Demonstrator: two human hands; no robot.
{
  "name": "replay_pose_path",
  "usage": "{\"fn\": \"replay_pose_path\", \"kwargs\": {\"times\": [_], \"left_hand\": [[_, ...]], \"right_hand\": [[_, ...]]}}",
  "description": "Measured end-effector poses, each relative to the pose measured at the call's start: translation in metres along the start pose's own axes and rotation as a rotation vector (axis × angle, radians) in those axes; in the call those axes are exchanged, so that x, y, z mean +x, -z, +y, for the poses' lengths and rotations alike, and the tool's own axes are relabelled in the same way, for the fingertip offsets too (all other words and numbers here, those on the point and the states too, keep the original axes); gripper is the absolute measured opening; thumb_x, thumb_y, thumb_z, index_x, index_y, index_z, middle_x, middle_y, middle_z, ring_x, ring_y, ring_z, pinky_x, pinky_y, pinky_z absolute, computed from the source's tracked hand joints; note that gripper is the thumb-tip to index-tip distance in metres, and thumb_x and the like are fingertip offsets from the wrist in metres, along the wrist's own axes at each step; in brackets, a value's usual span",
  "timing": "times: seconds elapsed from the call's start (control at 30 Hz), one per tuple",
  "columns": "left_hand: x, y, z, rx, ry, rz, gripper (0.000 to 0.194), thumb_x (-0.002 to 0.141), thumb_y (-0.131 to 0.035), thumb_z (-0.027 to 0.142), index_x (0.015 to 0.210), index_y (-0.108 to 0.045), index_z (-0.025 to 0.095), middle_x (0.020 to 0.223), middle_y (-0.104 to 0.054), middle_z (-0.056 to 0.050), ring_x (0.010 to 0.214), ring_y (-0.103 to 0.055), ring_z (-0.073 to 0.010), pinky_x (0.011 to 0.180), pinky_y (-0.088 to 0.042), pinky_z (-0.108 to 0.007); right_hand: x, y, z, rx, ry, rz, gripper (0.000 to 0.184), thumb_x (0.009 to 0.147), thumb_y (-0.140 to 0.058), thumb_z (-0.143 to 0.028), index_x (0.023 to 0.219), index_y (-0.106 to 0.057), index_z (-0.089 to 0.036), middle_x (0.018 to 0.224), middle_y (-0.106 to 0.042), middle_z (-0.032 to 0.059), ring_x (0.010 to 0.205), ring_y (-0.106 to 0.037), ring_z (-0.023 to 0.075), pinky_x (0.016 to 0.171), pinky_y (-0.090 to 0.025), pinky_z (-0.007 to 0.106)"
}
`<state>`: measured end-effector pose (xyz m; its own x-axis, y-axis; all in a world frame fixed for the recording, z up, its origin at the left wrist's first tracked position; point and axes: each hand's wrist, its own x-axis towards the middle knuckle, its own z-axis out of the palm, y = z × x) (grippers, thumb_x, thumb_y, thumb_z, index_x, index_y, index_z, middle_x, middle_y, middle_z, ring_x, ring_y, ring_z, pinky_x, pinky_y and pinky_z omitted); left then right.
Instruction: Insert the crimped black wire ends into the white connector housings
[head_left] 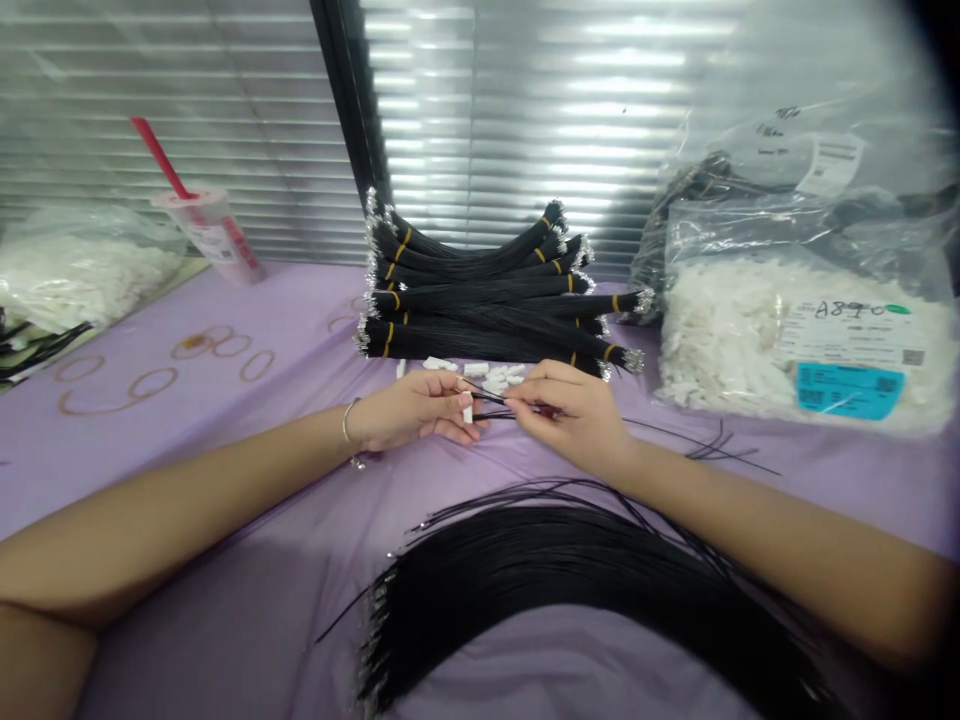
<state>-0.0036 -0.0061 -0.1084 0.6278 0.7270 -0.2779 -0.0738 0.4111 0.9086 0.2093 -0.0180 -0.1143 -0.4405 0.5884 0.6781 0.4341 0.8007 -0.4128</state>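
Connector [468, 408], blocky, white, in pinch of left hand [411, 410]; slender black wires [493, 399] in pinch of right hand [570, 412]

1. The table [300, 300] is covered with a purple cloth [247, 600], which has some wrinkles.
2. Behind it, pale horizontal blinds [262, 170] extend across the background.
3. One dark post [349, 90], slightly tilted, divides these blinds.
4. To its right, the light [615, 60] is brighter.
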Motion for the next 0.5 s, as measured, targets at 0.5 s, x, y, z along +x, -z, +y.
{"fn": "replay_pose_path", "kwargs": {"times": [0.5], "left_hand": [[-0.0010, 0.0002, -0.0018, 0.006, -0.022, 0.032, 0.011, 0.083, -0.056, 0.015, 0.090, -0.053, 0.009, 0.075, -0.064, -0.005, 0.065, -0.065, -0.0102, 0.064, -0.056, -0.022]], "right_hand": [[-0.0038, 0.0038, 0.0050, -0.364, 0.260, -0.070, 0.017, 0.080, -0.051, -0.016, 0.073, -0.066, -0.015, 0.060, -0.051, 0.0003, 0.054, -0.047, 0.0085, 0.051, -0.037, 0.020]]}}
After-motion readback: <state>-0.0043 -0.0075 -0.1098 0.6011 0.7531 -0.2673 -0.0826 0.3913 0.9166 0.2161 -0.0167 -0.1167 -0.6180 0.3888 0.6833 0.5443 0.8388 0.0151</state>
